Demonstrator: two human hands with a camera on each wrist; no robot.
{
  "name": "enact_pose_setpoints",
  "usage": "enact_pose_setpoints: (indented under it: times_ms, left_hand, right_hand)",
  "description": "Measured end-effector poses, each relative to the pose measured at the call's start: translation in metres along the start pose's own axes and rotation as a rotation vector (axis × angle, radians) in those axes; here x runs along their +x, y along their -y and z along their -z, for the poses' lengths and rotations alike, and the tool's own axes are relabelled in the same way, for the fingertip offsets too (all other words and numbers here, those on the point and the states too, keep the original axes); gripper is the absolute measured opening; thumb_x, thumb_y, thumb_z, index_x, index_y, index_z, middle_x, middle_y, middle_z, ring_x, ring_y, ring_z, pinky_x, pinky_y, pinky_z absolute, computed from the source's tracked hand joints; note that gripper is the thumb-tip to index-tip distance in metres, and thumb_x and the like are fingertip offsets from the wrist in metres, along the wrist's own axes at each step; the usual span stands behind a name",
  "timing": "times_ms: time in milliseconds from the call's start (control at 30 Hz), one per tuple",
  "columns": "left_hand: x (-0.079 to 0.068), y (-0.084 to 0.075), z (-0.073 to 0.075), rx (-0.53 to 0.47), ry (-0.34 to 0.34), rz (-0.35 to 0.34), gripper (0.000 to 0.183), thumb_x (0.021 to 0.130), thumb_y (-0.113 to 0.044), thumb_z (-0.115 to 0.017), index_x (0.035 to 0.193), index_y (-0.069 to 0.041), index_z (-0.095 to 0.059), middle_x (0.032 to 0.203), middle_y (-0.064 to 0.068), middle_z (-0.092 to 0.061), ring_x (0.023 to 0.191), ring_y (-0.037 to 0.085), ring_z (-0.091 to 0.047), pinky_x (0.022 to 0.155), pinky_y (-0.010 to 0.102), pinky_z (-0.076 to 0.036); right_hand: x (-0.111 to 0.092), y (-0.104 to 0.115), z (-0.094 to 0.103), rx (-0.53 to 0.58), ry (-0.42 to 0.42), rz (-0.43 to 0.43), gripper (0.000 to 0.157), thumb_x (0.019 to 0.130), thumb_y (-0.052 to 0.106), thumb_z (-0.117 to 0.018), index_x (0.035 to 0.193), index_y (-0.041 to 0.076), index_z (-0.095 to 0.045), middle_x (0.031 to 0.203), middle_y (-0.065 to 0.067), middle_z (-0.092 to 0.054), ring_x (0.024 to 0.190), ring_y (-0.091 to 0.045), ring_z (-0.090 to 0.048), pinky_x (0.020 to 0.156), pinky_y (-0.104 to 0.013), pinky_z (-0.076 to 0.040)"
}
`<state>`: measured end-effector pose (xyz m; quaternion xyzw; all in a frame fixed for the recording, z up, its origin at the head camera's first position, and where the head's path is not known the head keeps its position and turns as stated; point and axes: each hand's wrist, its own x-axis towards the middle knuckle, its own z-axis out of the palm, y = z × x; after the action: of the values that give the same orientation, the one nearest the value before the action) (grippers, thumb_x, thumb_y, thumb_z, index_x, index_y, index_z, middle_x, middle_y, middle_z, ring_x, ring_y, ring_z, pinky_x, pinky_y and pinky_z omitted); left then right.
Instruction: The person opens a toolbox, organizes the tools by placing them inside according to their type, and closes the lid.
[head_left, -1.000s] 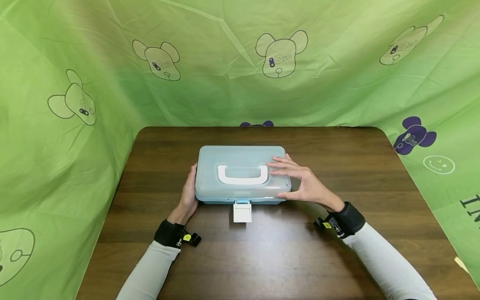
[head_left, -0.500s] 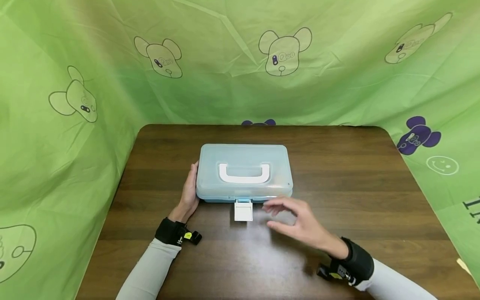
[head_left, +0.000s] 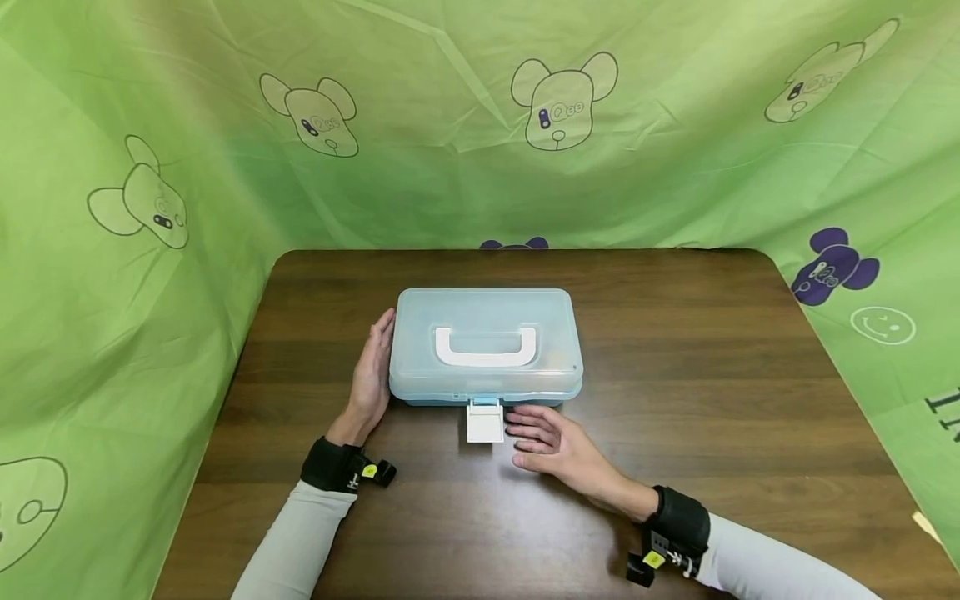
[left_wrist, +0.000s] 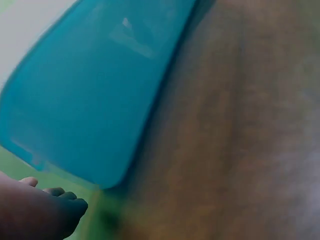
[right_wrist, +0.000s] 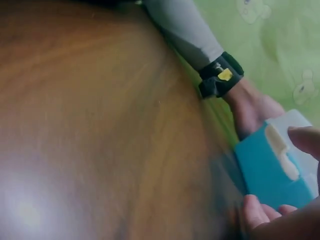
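Observation:
A light blue translucent plastic storage box point(head_left: 487, 308) with a white carry handle point(head_left: 486, 360) stands on the table, its lid down. The white front latch point(head_left: 485, 423) sticks out toward me, folded out from the lid. My left hand point(head_left: 371, 375) lies along the box's left side with fingers straight. My right hand point(head_left: 551, 446) is just right of the latch, fingers loosely bent, with nothing held. Whether its fingertips touch the latch is unclear. The right wrist view also shows the box front point(right_wrist: 270, 170) between both hands.
The box rests on a dark brown wooden table point(head_left: 675, 350). Green cloth point(head_left: 420, 183) with printed bear figures hangs behind and at both sides. Black wrist straps with small cameras sit on both wrists.
My right hand has left the lid's right side and come down toward me, then left, beside the latch. My left hand stays at the box's left side; the box stays in place.

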<state>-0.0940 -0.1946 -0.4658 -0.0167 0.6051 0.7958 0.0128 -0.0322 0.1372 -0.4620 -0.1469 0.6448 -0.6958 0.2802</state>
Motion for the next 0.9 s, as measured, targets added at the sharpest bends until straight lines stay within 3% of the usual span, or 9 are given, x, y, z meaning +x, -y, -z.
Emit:
enact_pose_setpoints:
  times_ms: [100,233,433,667,900]
  left_hand:
    - [0.002,-0.008,0.000,0.000,0.027,-0.053,0.068,0.117,-0.044,-0.020,0.169,-0.001,-0.008,0.177,0.019,-0.009,0.164,0.027,-0.006,0.132,0.046,0.001]
    - [0.005,-0.020,-0.003,0.001,0.050,-0.094,0.063,0.117,-0.033,-0.025,0.169,-0.002,-0.006,0.177,0.016,-0.009,0.164,0.025,-0.007,0.132,0.044,-0.001]
    - [0.012,-0.031,-0.009,0.035,0.062,-0.094,0.063,0.114,-0.023,-0.035,0.170,-0.008,-0.009,0.177,0.007,-0.011,0.163,0.018,-0.008,0.132,0.040,-0.004]
    - [0.018,-0.033,-0.009,0.089,0.091,-0.079,0.067,0.112,-0.017,-0.044,0.170,-0.010,-0.012,0.178,0.003,-0.010,0.164,0.017,-0.005,0.132,0.046,-0.004]
    - [0.020,-0.033,-0.011,0.145,0.122,-0.067,0.068,0.111,-0.019,-0.046,0.170,-0.011,-0.014,0.178,0.006,-0.008,0.163,0.016,-0.001,0.131,0.050,-0.002]
  right_hand:
    - [0.001,-0.003,-0.004,0.192,-0.011,-0.041,0.079,0.093,-0.005,-0.077,0.155,-0.016,-0.028,0.159,-0.038,-0.038,0.143,-0.034,-0.052,0.114,-0.037,-0.046]
    - [0.002,-0.005,-0.012,0.403,-0.045,-0.081,0.084,0.094,-0.011,-0.071,0.158,-0.015,-0.018,0.164,-0.037,-0.026,0.144,-0.024,-0.050,0.118,-0.038,-0.042]
    - [0.005,-0.011,-0.023,0.578,-0.056,-0.107,0.081,0.098,-0.014,-0.060,0.162,-0.012,-0.011,0.166,-0.026,-0.028,0.142,-0.019,-0.050,0.117,-0.032,-0.044]
    - [0.009,-0.015,-0.034,0.652,-0.071,-0.121,0.083,0.096,-0.019,-0.056,0.163,-0.012,-0.008,0.161,-0.017,-0.039,0.138,-0.016,-0.052,0.116,-0.032,-0.045]
    - [0.012,-0.013,-0.039,0.615,-0.103,-0.102,0.082,0.091,-0.024,-0.058,0.160,-0.010,-0.017,0.151,-0.008,-0.049,0.133,-0.016,-0.055,0.111,-0.031,-0.050]
